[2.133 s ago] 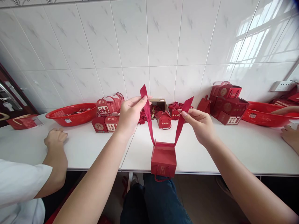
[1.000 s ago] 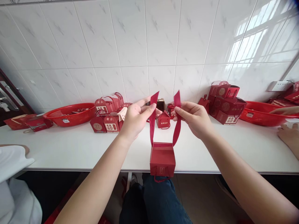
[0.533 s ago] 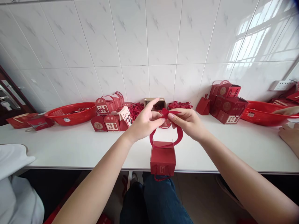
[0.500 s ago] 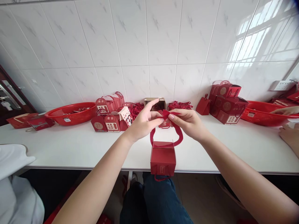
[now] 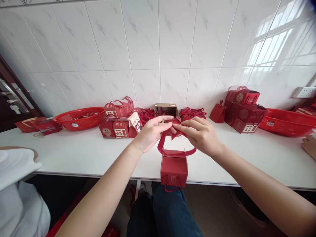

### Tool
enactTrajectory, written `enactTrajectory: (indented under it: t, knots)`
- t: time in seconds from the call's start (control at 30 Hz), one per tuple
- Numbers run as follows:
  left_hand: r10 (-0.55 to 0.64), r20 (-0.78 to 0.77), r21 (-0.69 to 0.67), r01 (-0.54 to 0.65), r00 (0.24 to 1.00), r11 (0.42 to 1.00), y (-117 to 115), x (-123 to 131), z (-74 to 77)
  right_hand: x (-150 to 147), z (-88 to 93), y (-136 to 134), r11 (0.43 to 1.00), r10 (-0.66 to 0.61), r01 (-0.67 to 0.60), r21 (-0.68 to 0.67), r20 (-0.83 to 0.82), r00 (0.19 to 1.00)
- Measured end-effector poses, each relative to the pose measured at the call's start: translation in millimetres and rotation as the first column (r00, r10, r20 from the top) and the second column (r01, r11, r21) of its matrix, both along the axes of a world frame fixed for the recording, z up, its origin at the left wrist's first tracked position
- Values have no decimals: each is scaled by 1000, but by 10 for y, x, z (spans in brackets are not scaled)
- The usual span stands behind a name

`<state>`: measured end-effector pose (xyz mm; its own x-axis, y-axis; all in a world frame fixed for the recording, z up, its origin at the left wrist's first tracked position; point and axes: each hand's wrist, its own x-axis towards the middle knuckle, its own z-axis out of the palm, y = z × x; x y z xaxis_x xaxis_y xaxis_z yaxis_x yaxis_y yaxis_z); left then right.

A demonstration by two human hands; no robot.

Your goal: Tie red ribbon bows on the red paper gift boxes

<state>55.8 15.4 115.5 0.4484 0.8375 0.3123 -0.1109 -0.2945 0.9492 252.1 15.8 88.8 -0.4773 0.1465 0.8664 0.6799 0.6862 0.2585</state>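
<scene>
A small red gift box [image 5: 174, 164] stands at the table's front edge, with a cord handle hanging from its near side. Red ribbon [image 5: 161, 144] rises in a loop from the box up to my fingers. My left hand [image 5: 154, 130] pinches the ribbon between thumb and fingers above the far side of the box. From the right, my right hand [image 5: 201, 133] is closed on the ribbon too, its fingertips close to the left ones. The exact fold of ribbon between the fingertips is partly hidden.
Red boxes with gold and white print [image 5: 120, 129] stand left of centre beside a red plastic basket [image 5: 81, 120]. An open cardboard box [image 5: 166, 106] sits at the back. More red boxes [image 5: 243, 115] and another basket [image 5: 286, 123] are right, near another person's hand [image 5: 309, 146].
My right hand has turned over, knuckles now up, and a ribbon end shows below the fingertips. The view has shifted slightly left. At far right, another person's hand has left the basket.
</scene>
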Motion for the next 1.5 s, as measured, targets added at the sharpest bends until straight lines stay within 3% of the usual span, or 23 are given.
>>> enactTrajectory:
  t: [0.07,0.1,0.17,0.23,0.3,0.37,0.43,0.57,0.7,0.77,0.83,0.87,0.93,1.0,1.07,1.13,1.23,1.33,1.5]
  knots:
    - [217,-114,282,-178,970,943,-32,-20,-51,-6,-71,-25,986,97,-114,-123,-136,986]
    - [356,-143,449,-260,924,855,-41,-49,-87,3,-118,-51,969,123,-168,-183,-234,964]
    - [602,-110,709,-362,791,605,-37,-155,-180,58,-241,-129,931,82,-229,-284,-447,891]
    - [745,-52,811,-408,665,420,-13,-325,-297,165,-411,-223,897,-52,-223,-381,-593,803]
    - [817,-74,823,-428,571,374,10,-532,-439,312,-622,-314,856,-194,-186,-483,-632,751]
    - [834,-173,806,-412,524,426,14,-739,-612,480,-850,-386,802,-314,-139,-581,-607,730]
    - [813,-294,770,-379,503,513,-5,-915,-813,651,-1068,-438,736,-424,-82,-671,-553,717]
    - [753,-487,675,-357,442,646,-62,-1141,-1222,952,-1418,-496,566,-630,9,-824,-425,650]
    - [697,-576,594,-367,427,716,-71,-1189,-1441,1102,-1605,-464,422,-648,6,-906,-298,701]
    - [748,-536,659,-360,392,661,-69,-1122,-1439,1085,-1601,-410,446,-649,19,-895,-309,696]
    - [812,-453,714,-395,368,578,-84,-983,-1378,991,-1521,-350,517,-650,24,-855,-374,661]
    - [819,-423,706,-425,388,566,-101,-889,-1335,914,-1458,-324,548,-628,2,-837,-410,662]
    - [767,-399,621,-468,502,629,-153,-668,-1248,708,-1309,-287,569,-513,-109,-815,-455,728]
    - [684,-383,512,-474,621,717,-212,-441,-1186,463,-1160,-269,548,-321,-230,-804,-457,830]
    - [627,-367,432,-471,687,769,-256,-253,-1162,227,-1043,-259,528,-143,-275,-804,-403,904]
    - [596,-360,397,-460,718,794,-275,-135,-1172,47,-968,-250,527,-45,-281,-802,-357,933]
    - [576,-373,393,-438,728,808,-265,-83,-1206,-93,-925,-244,509,-18,-304,-805,-363,932]
    - [569,-395,399,-423,721,813,-246,-98,-1224,-144,-934,-270,503,-84,-310,-807,-402,912]
    - [575,-393,394,-433,718,811,-242,-102,-1249,-209,-982,-352,574,-104,-289,-766,-419,902]
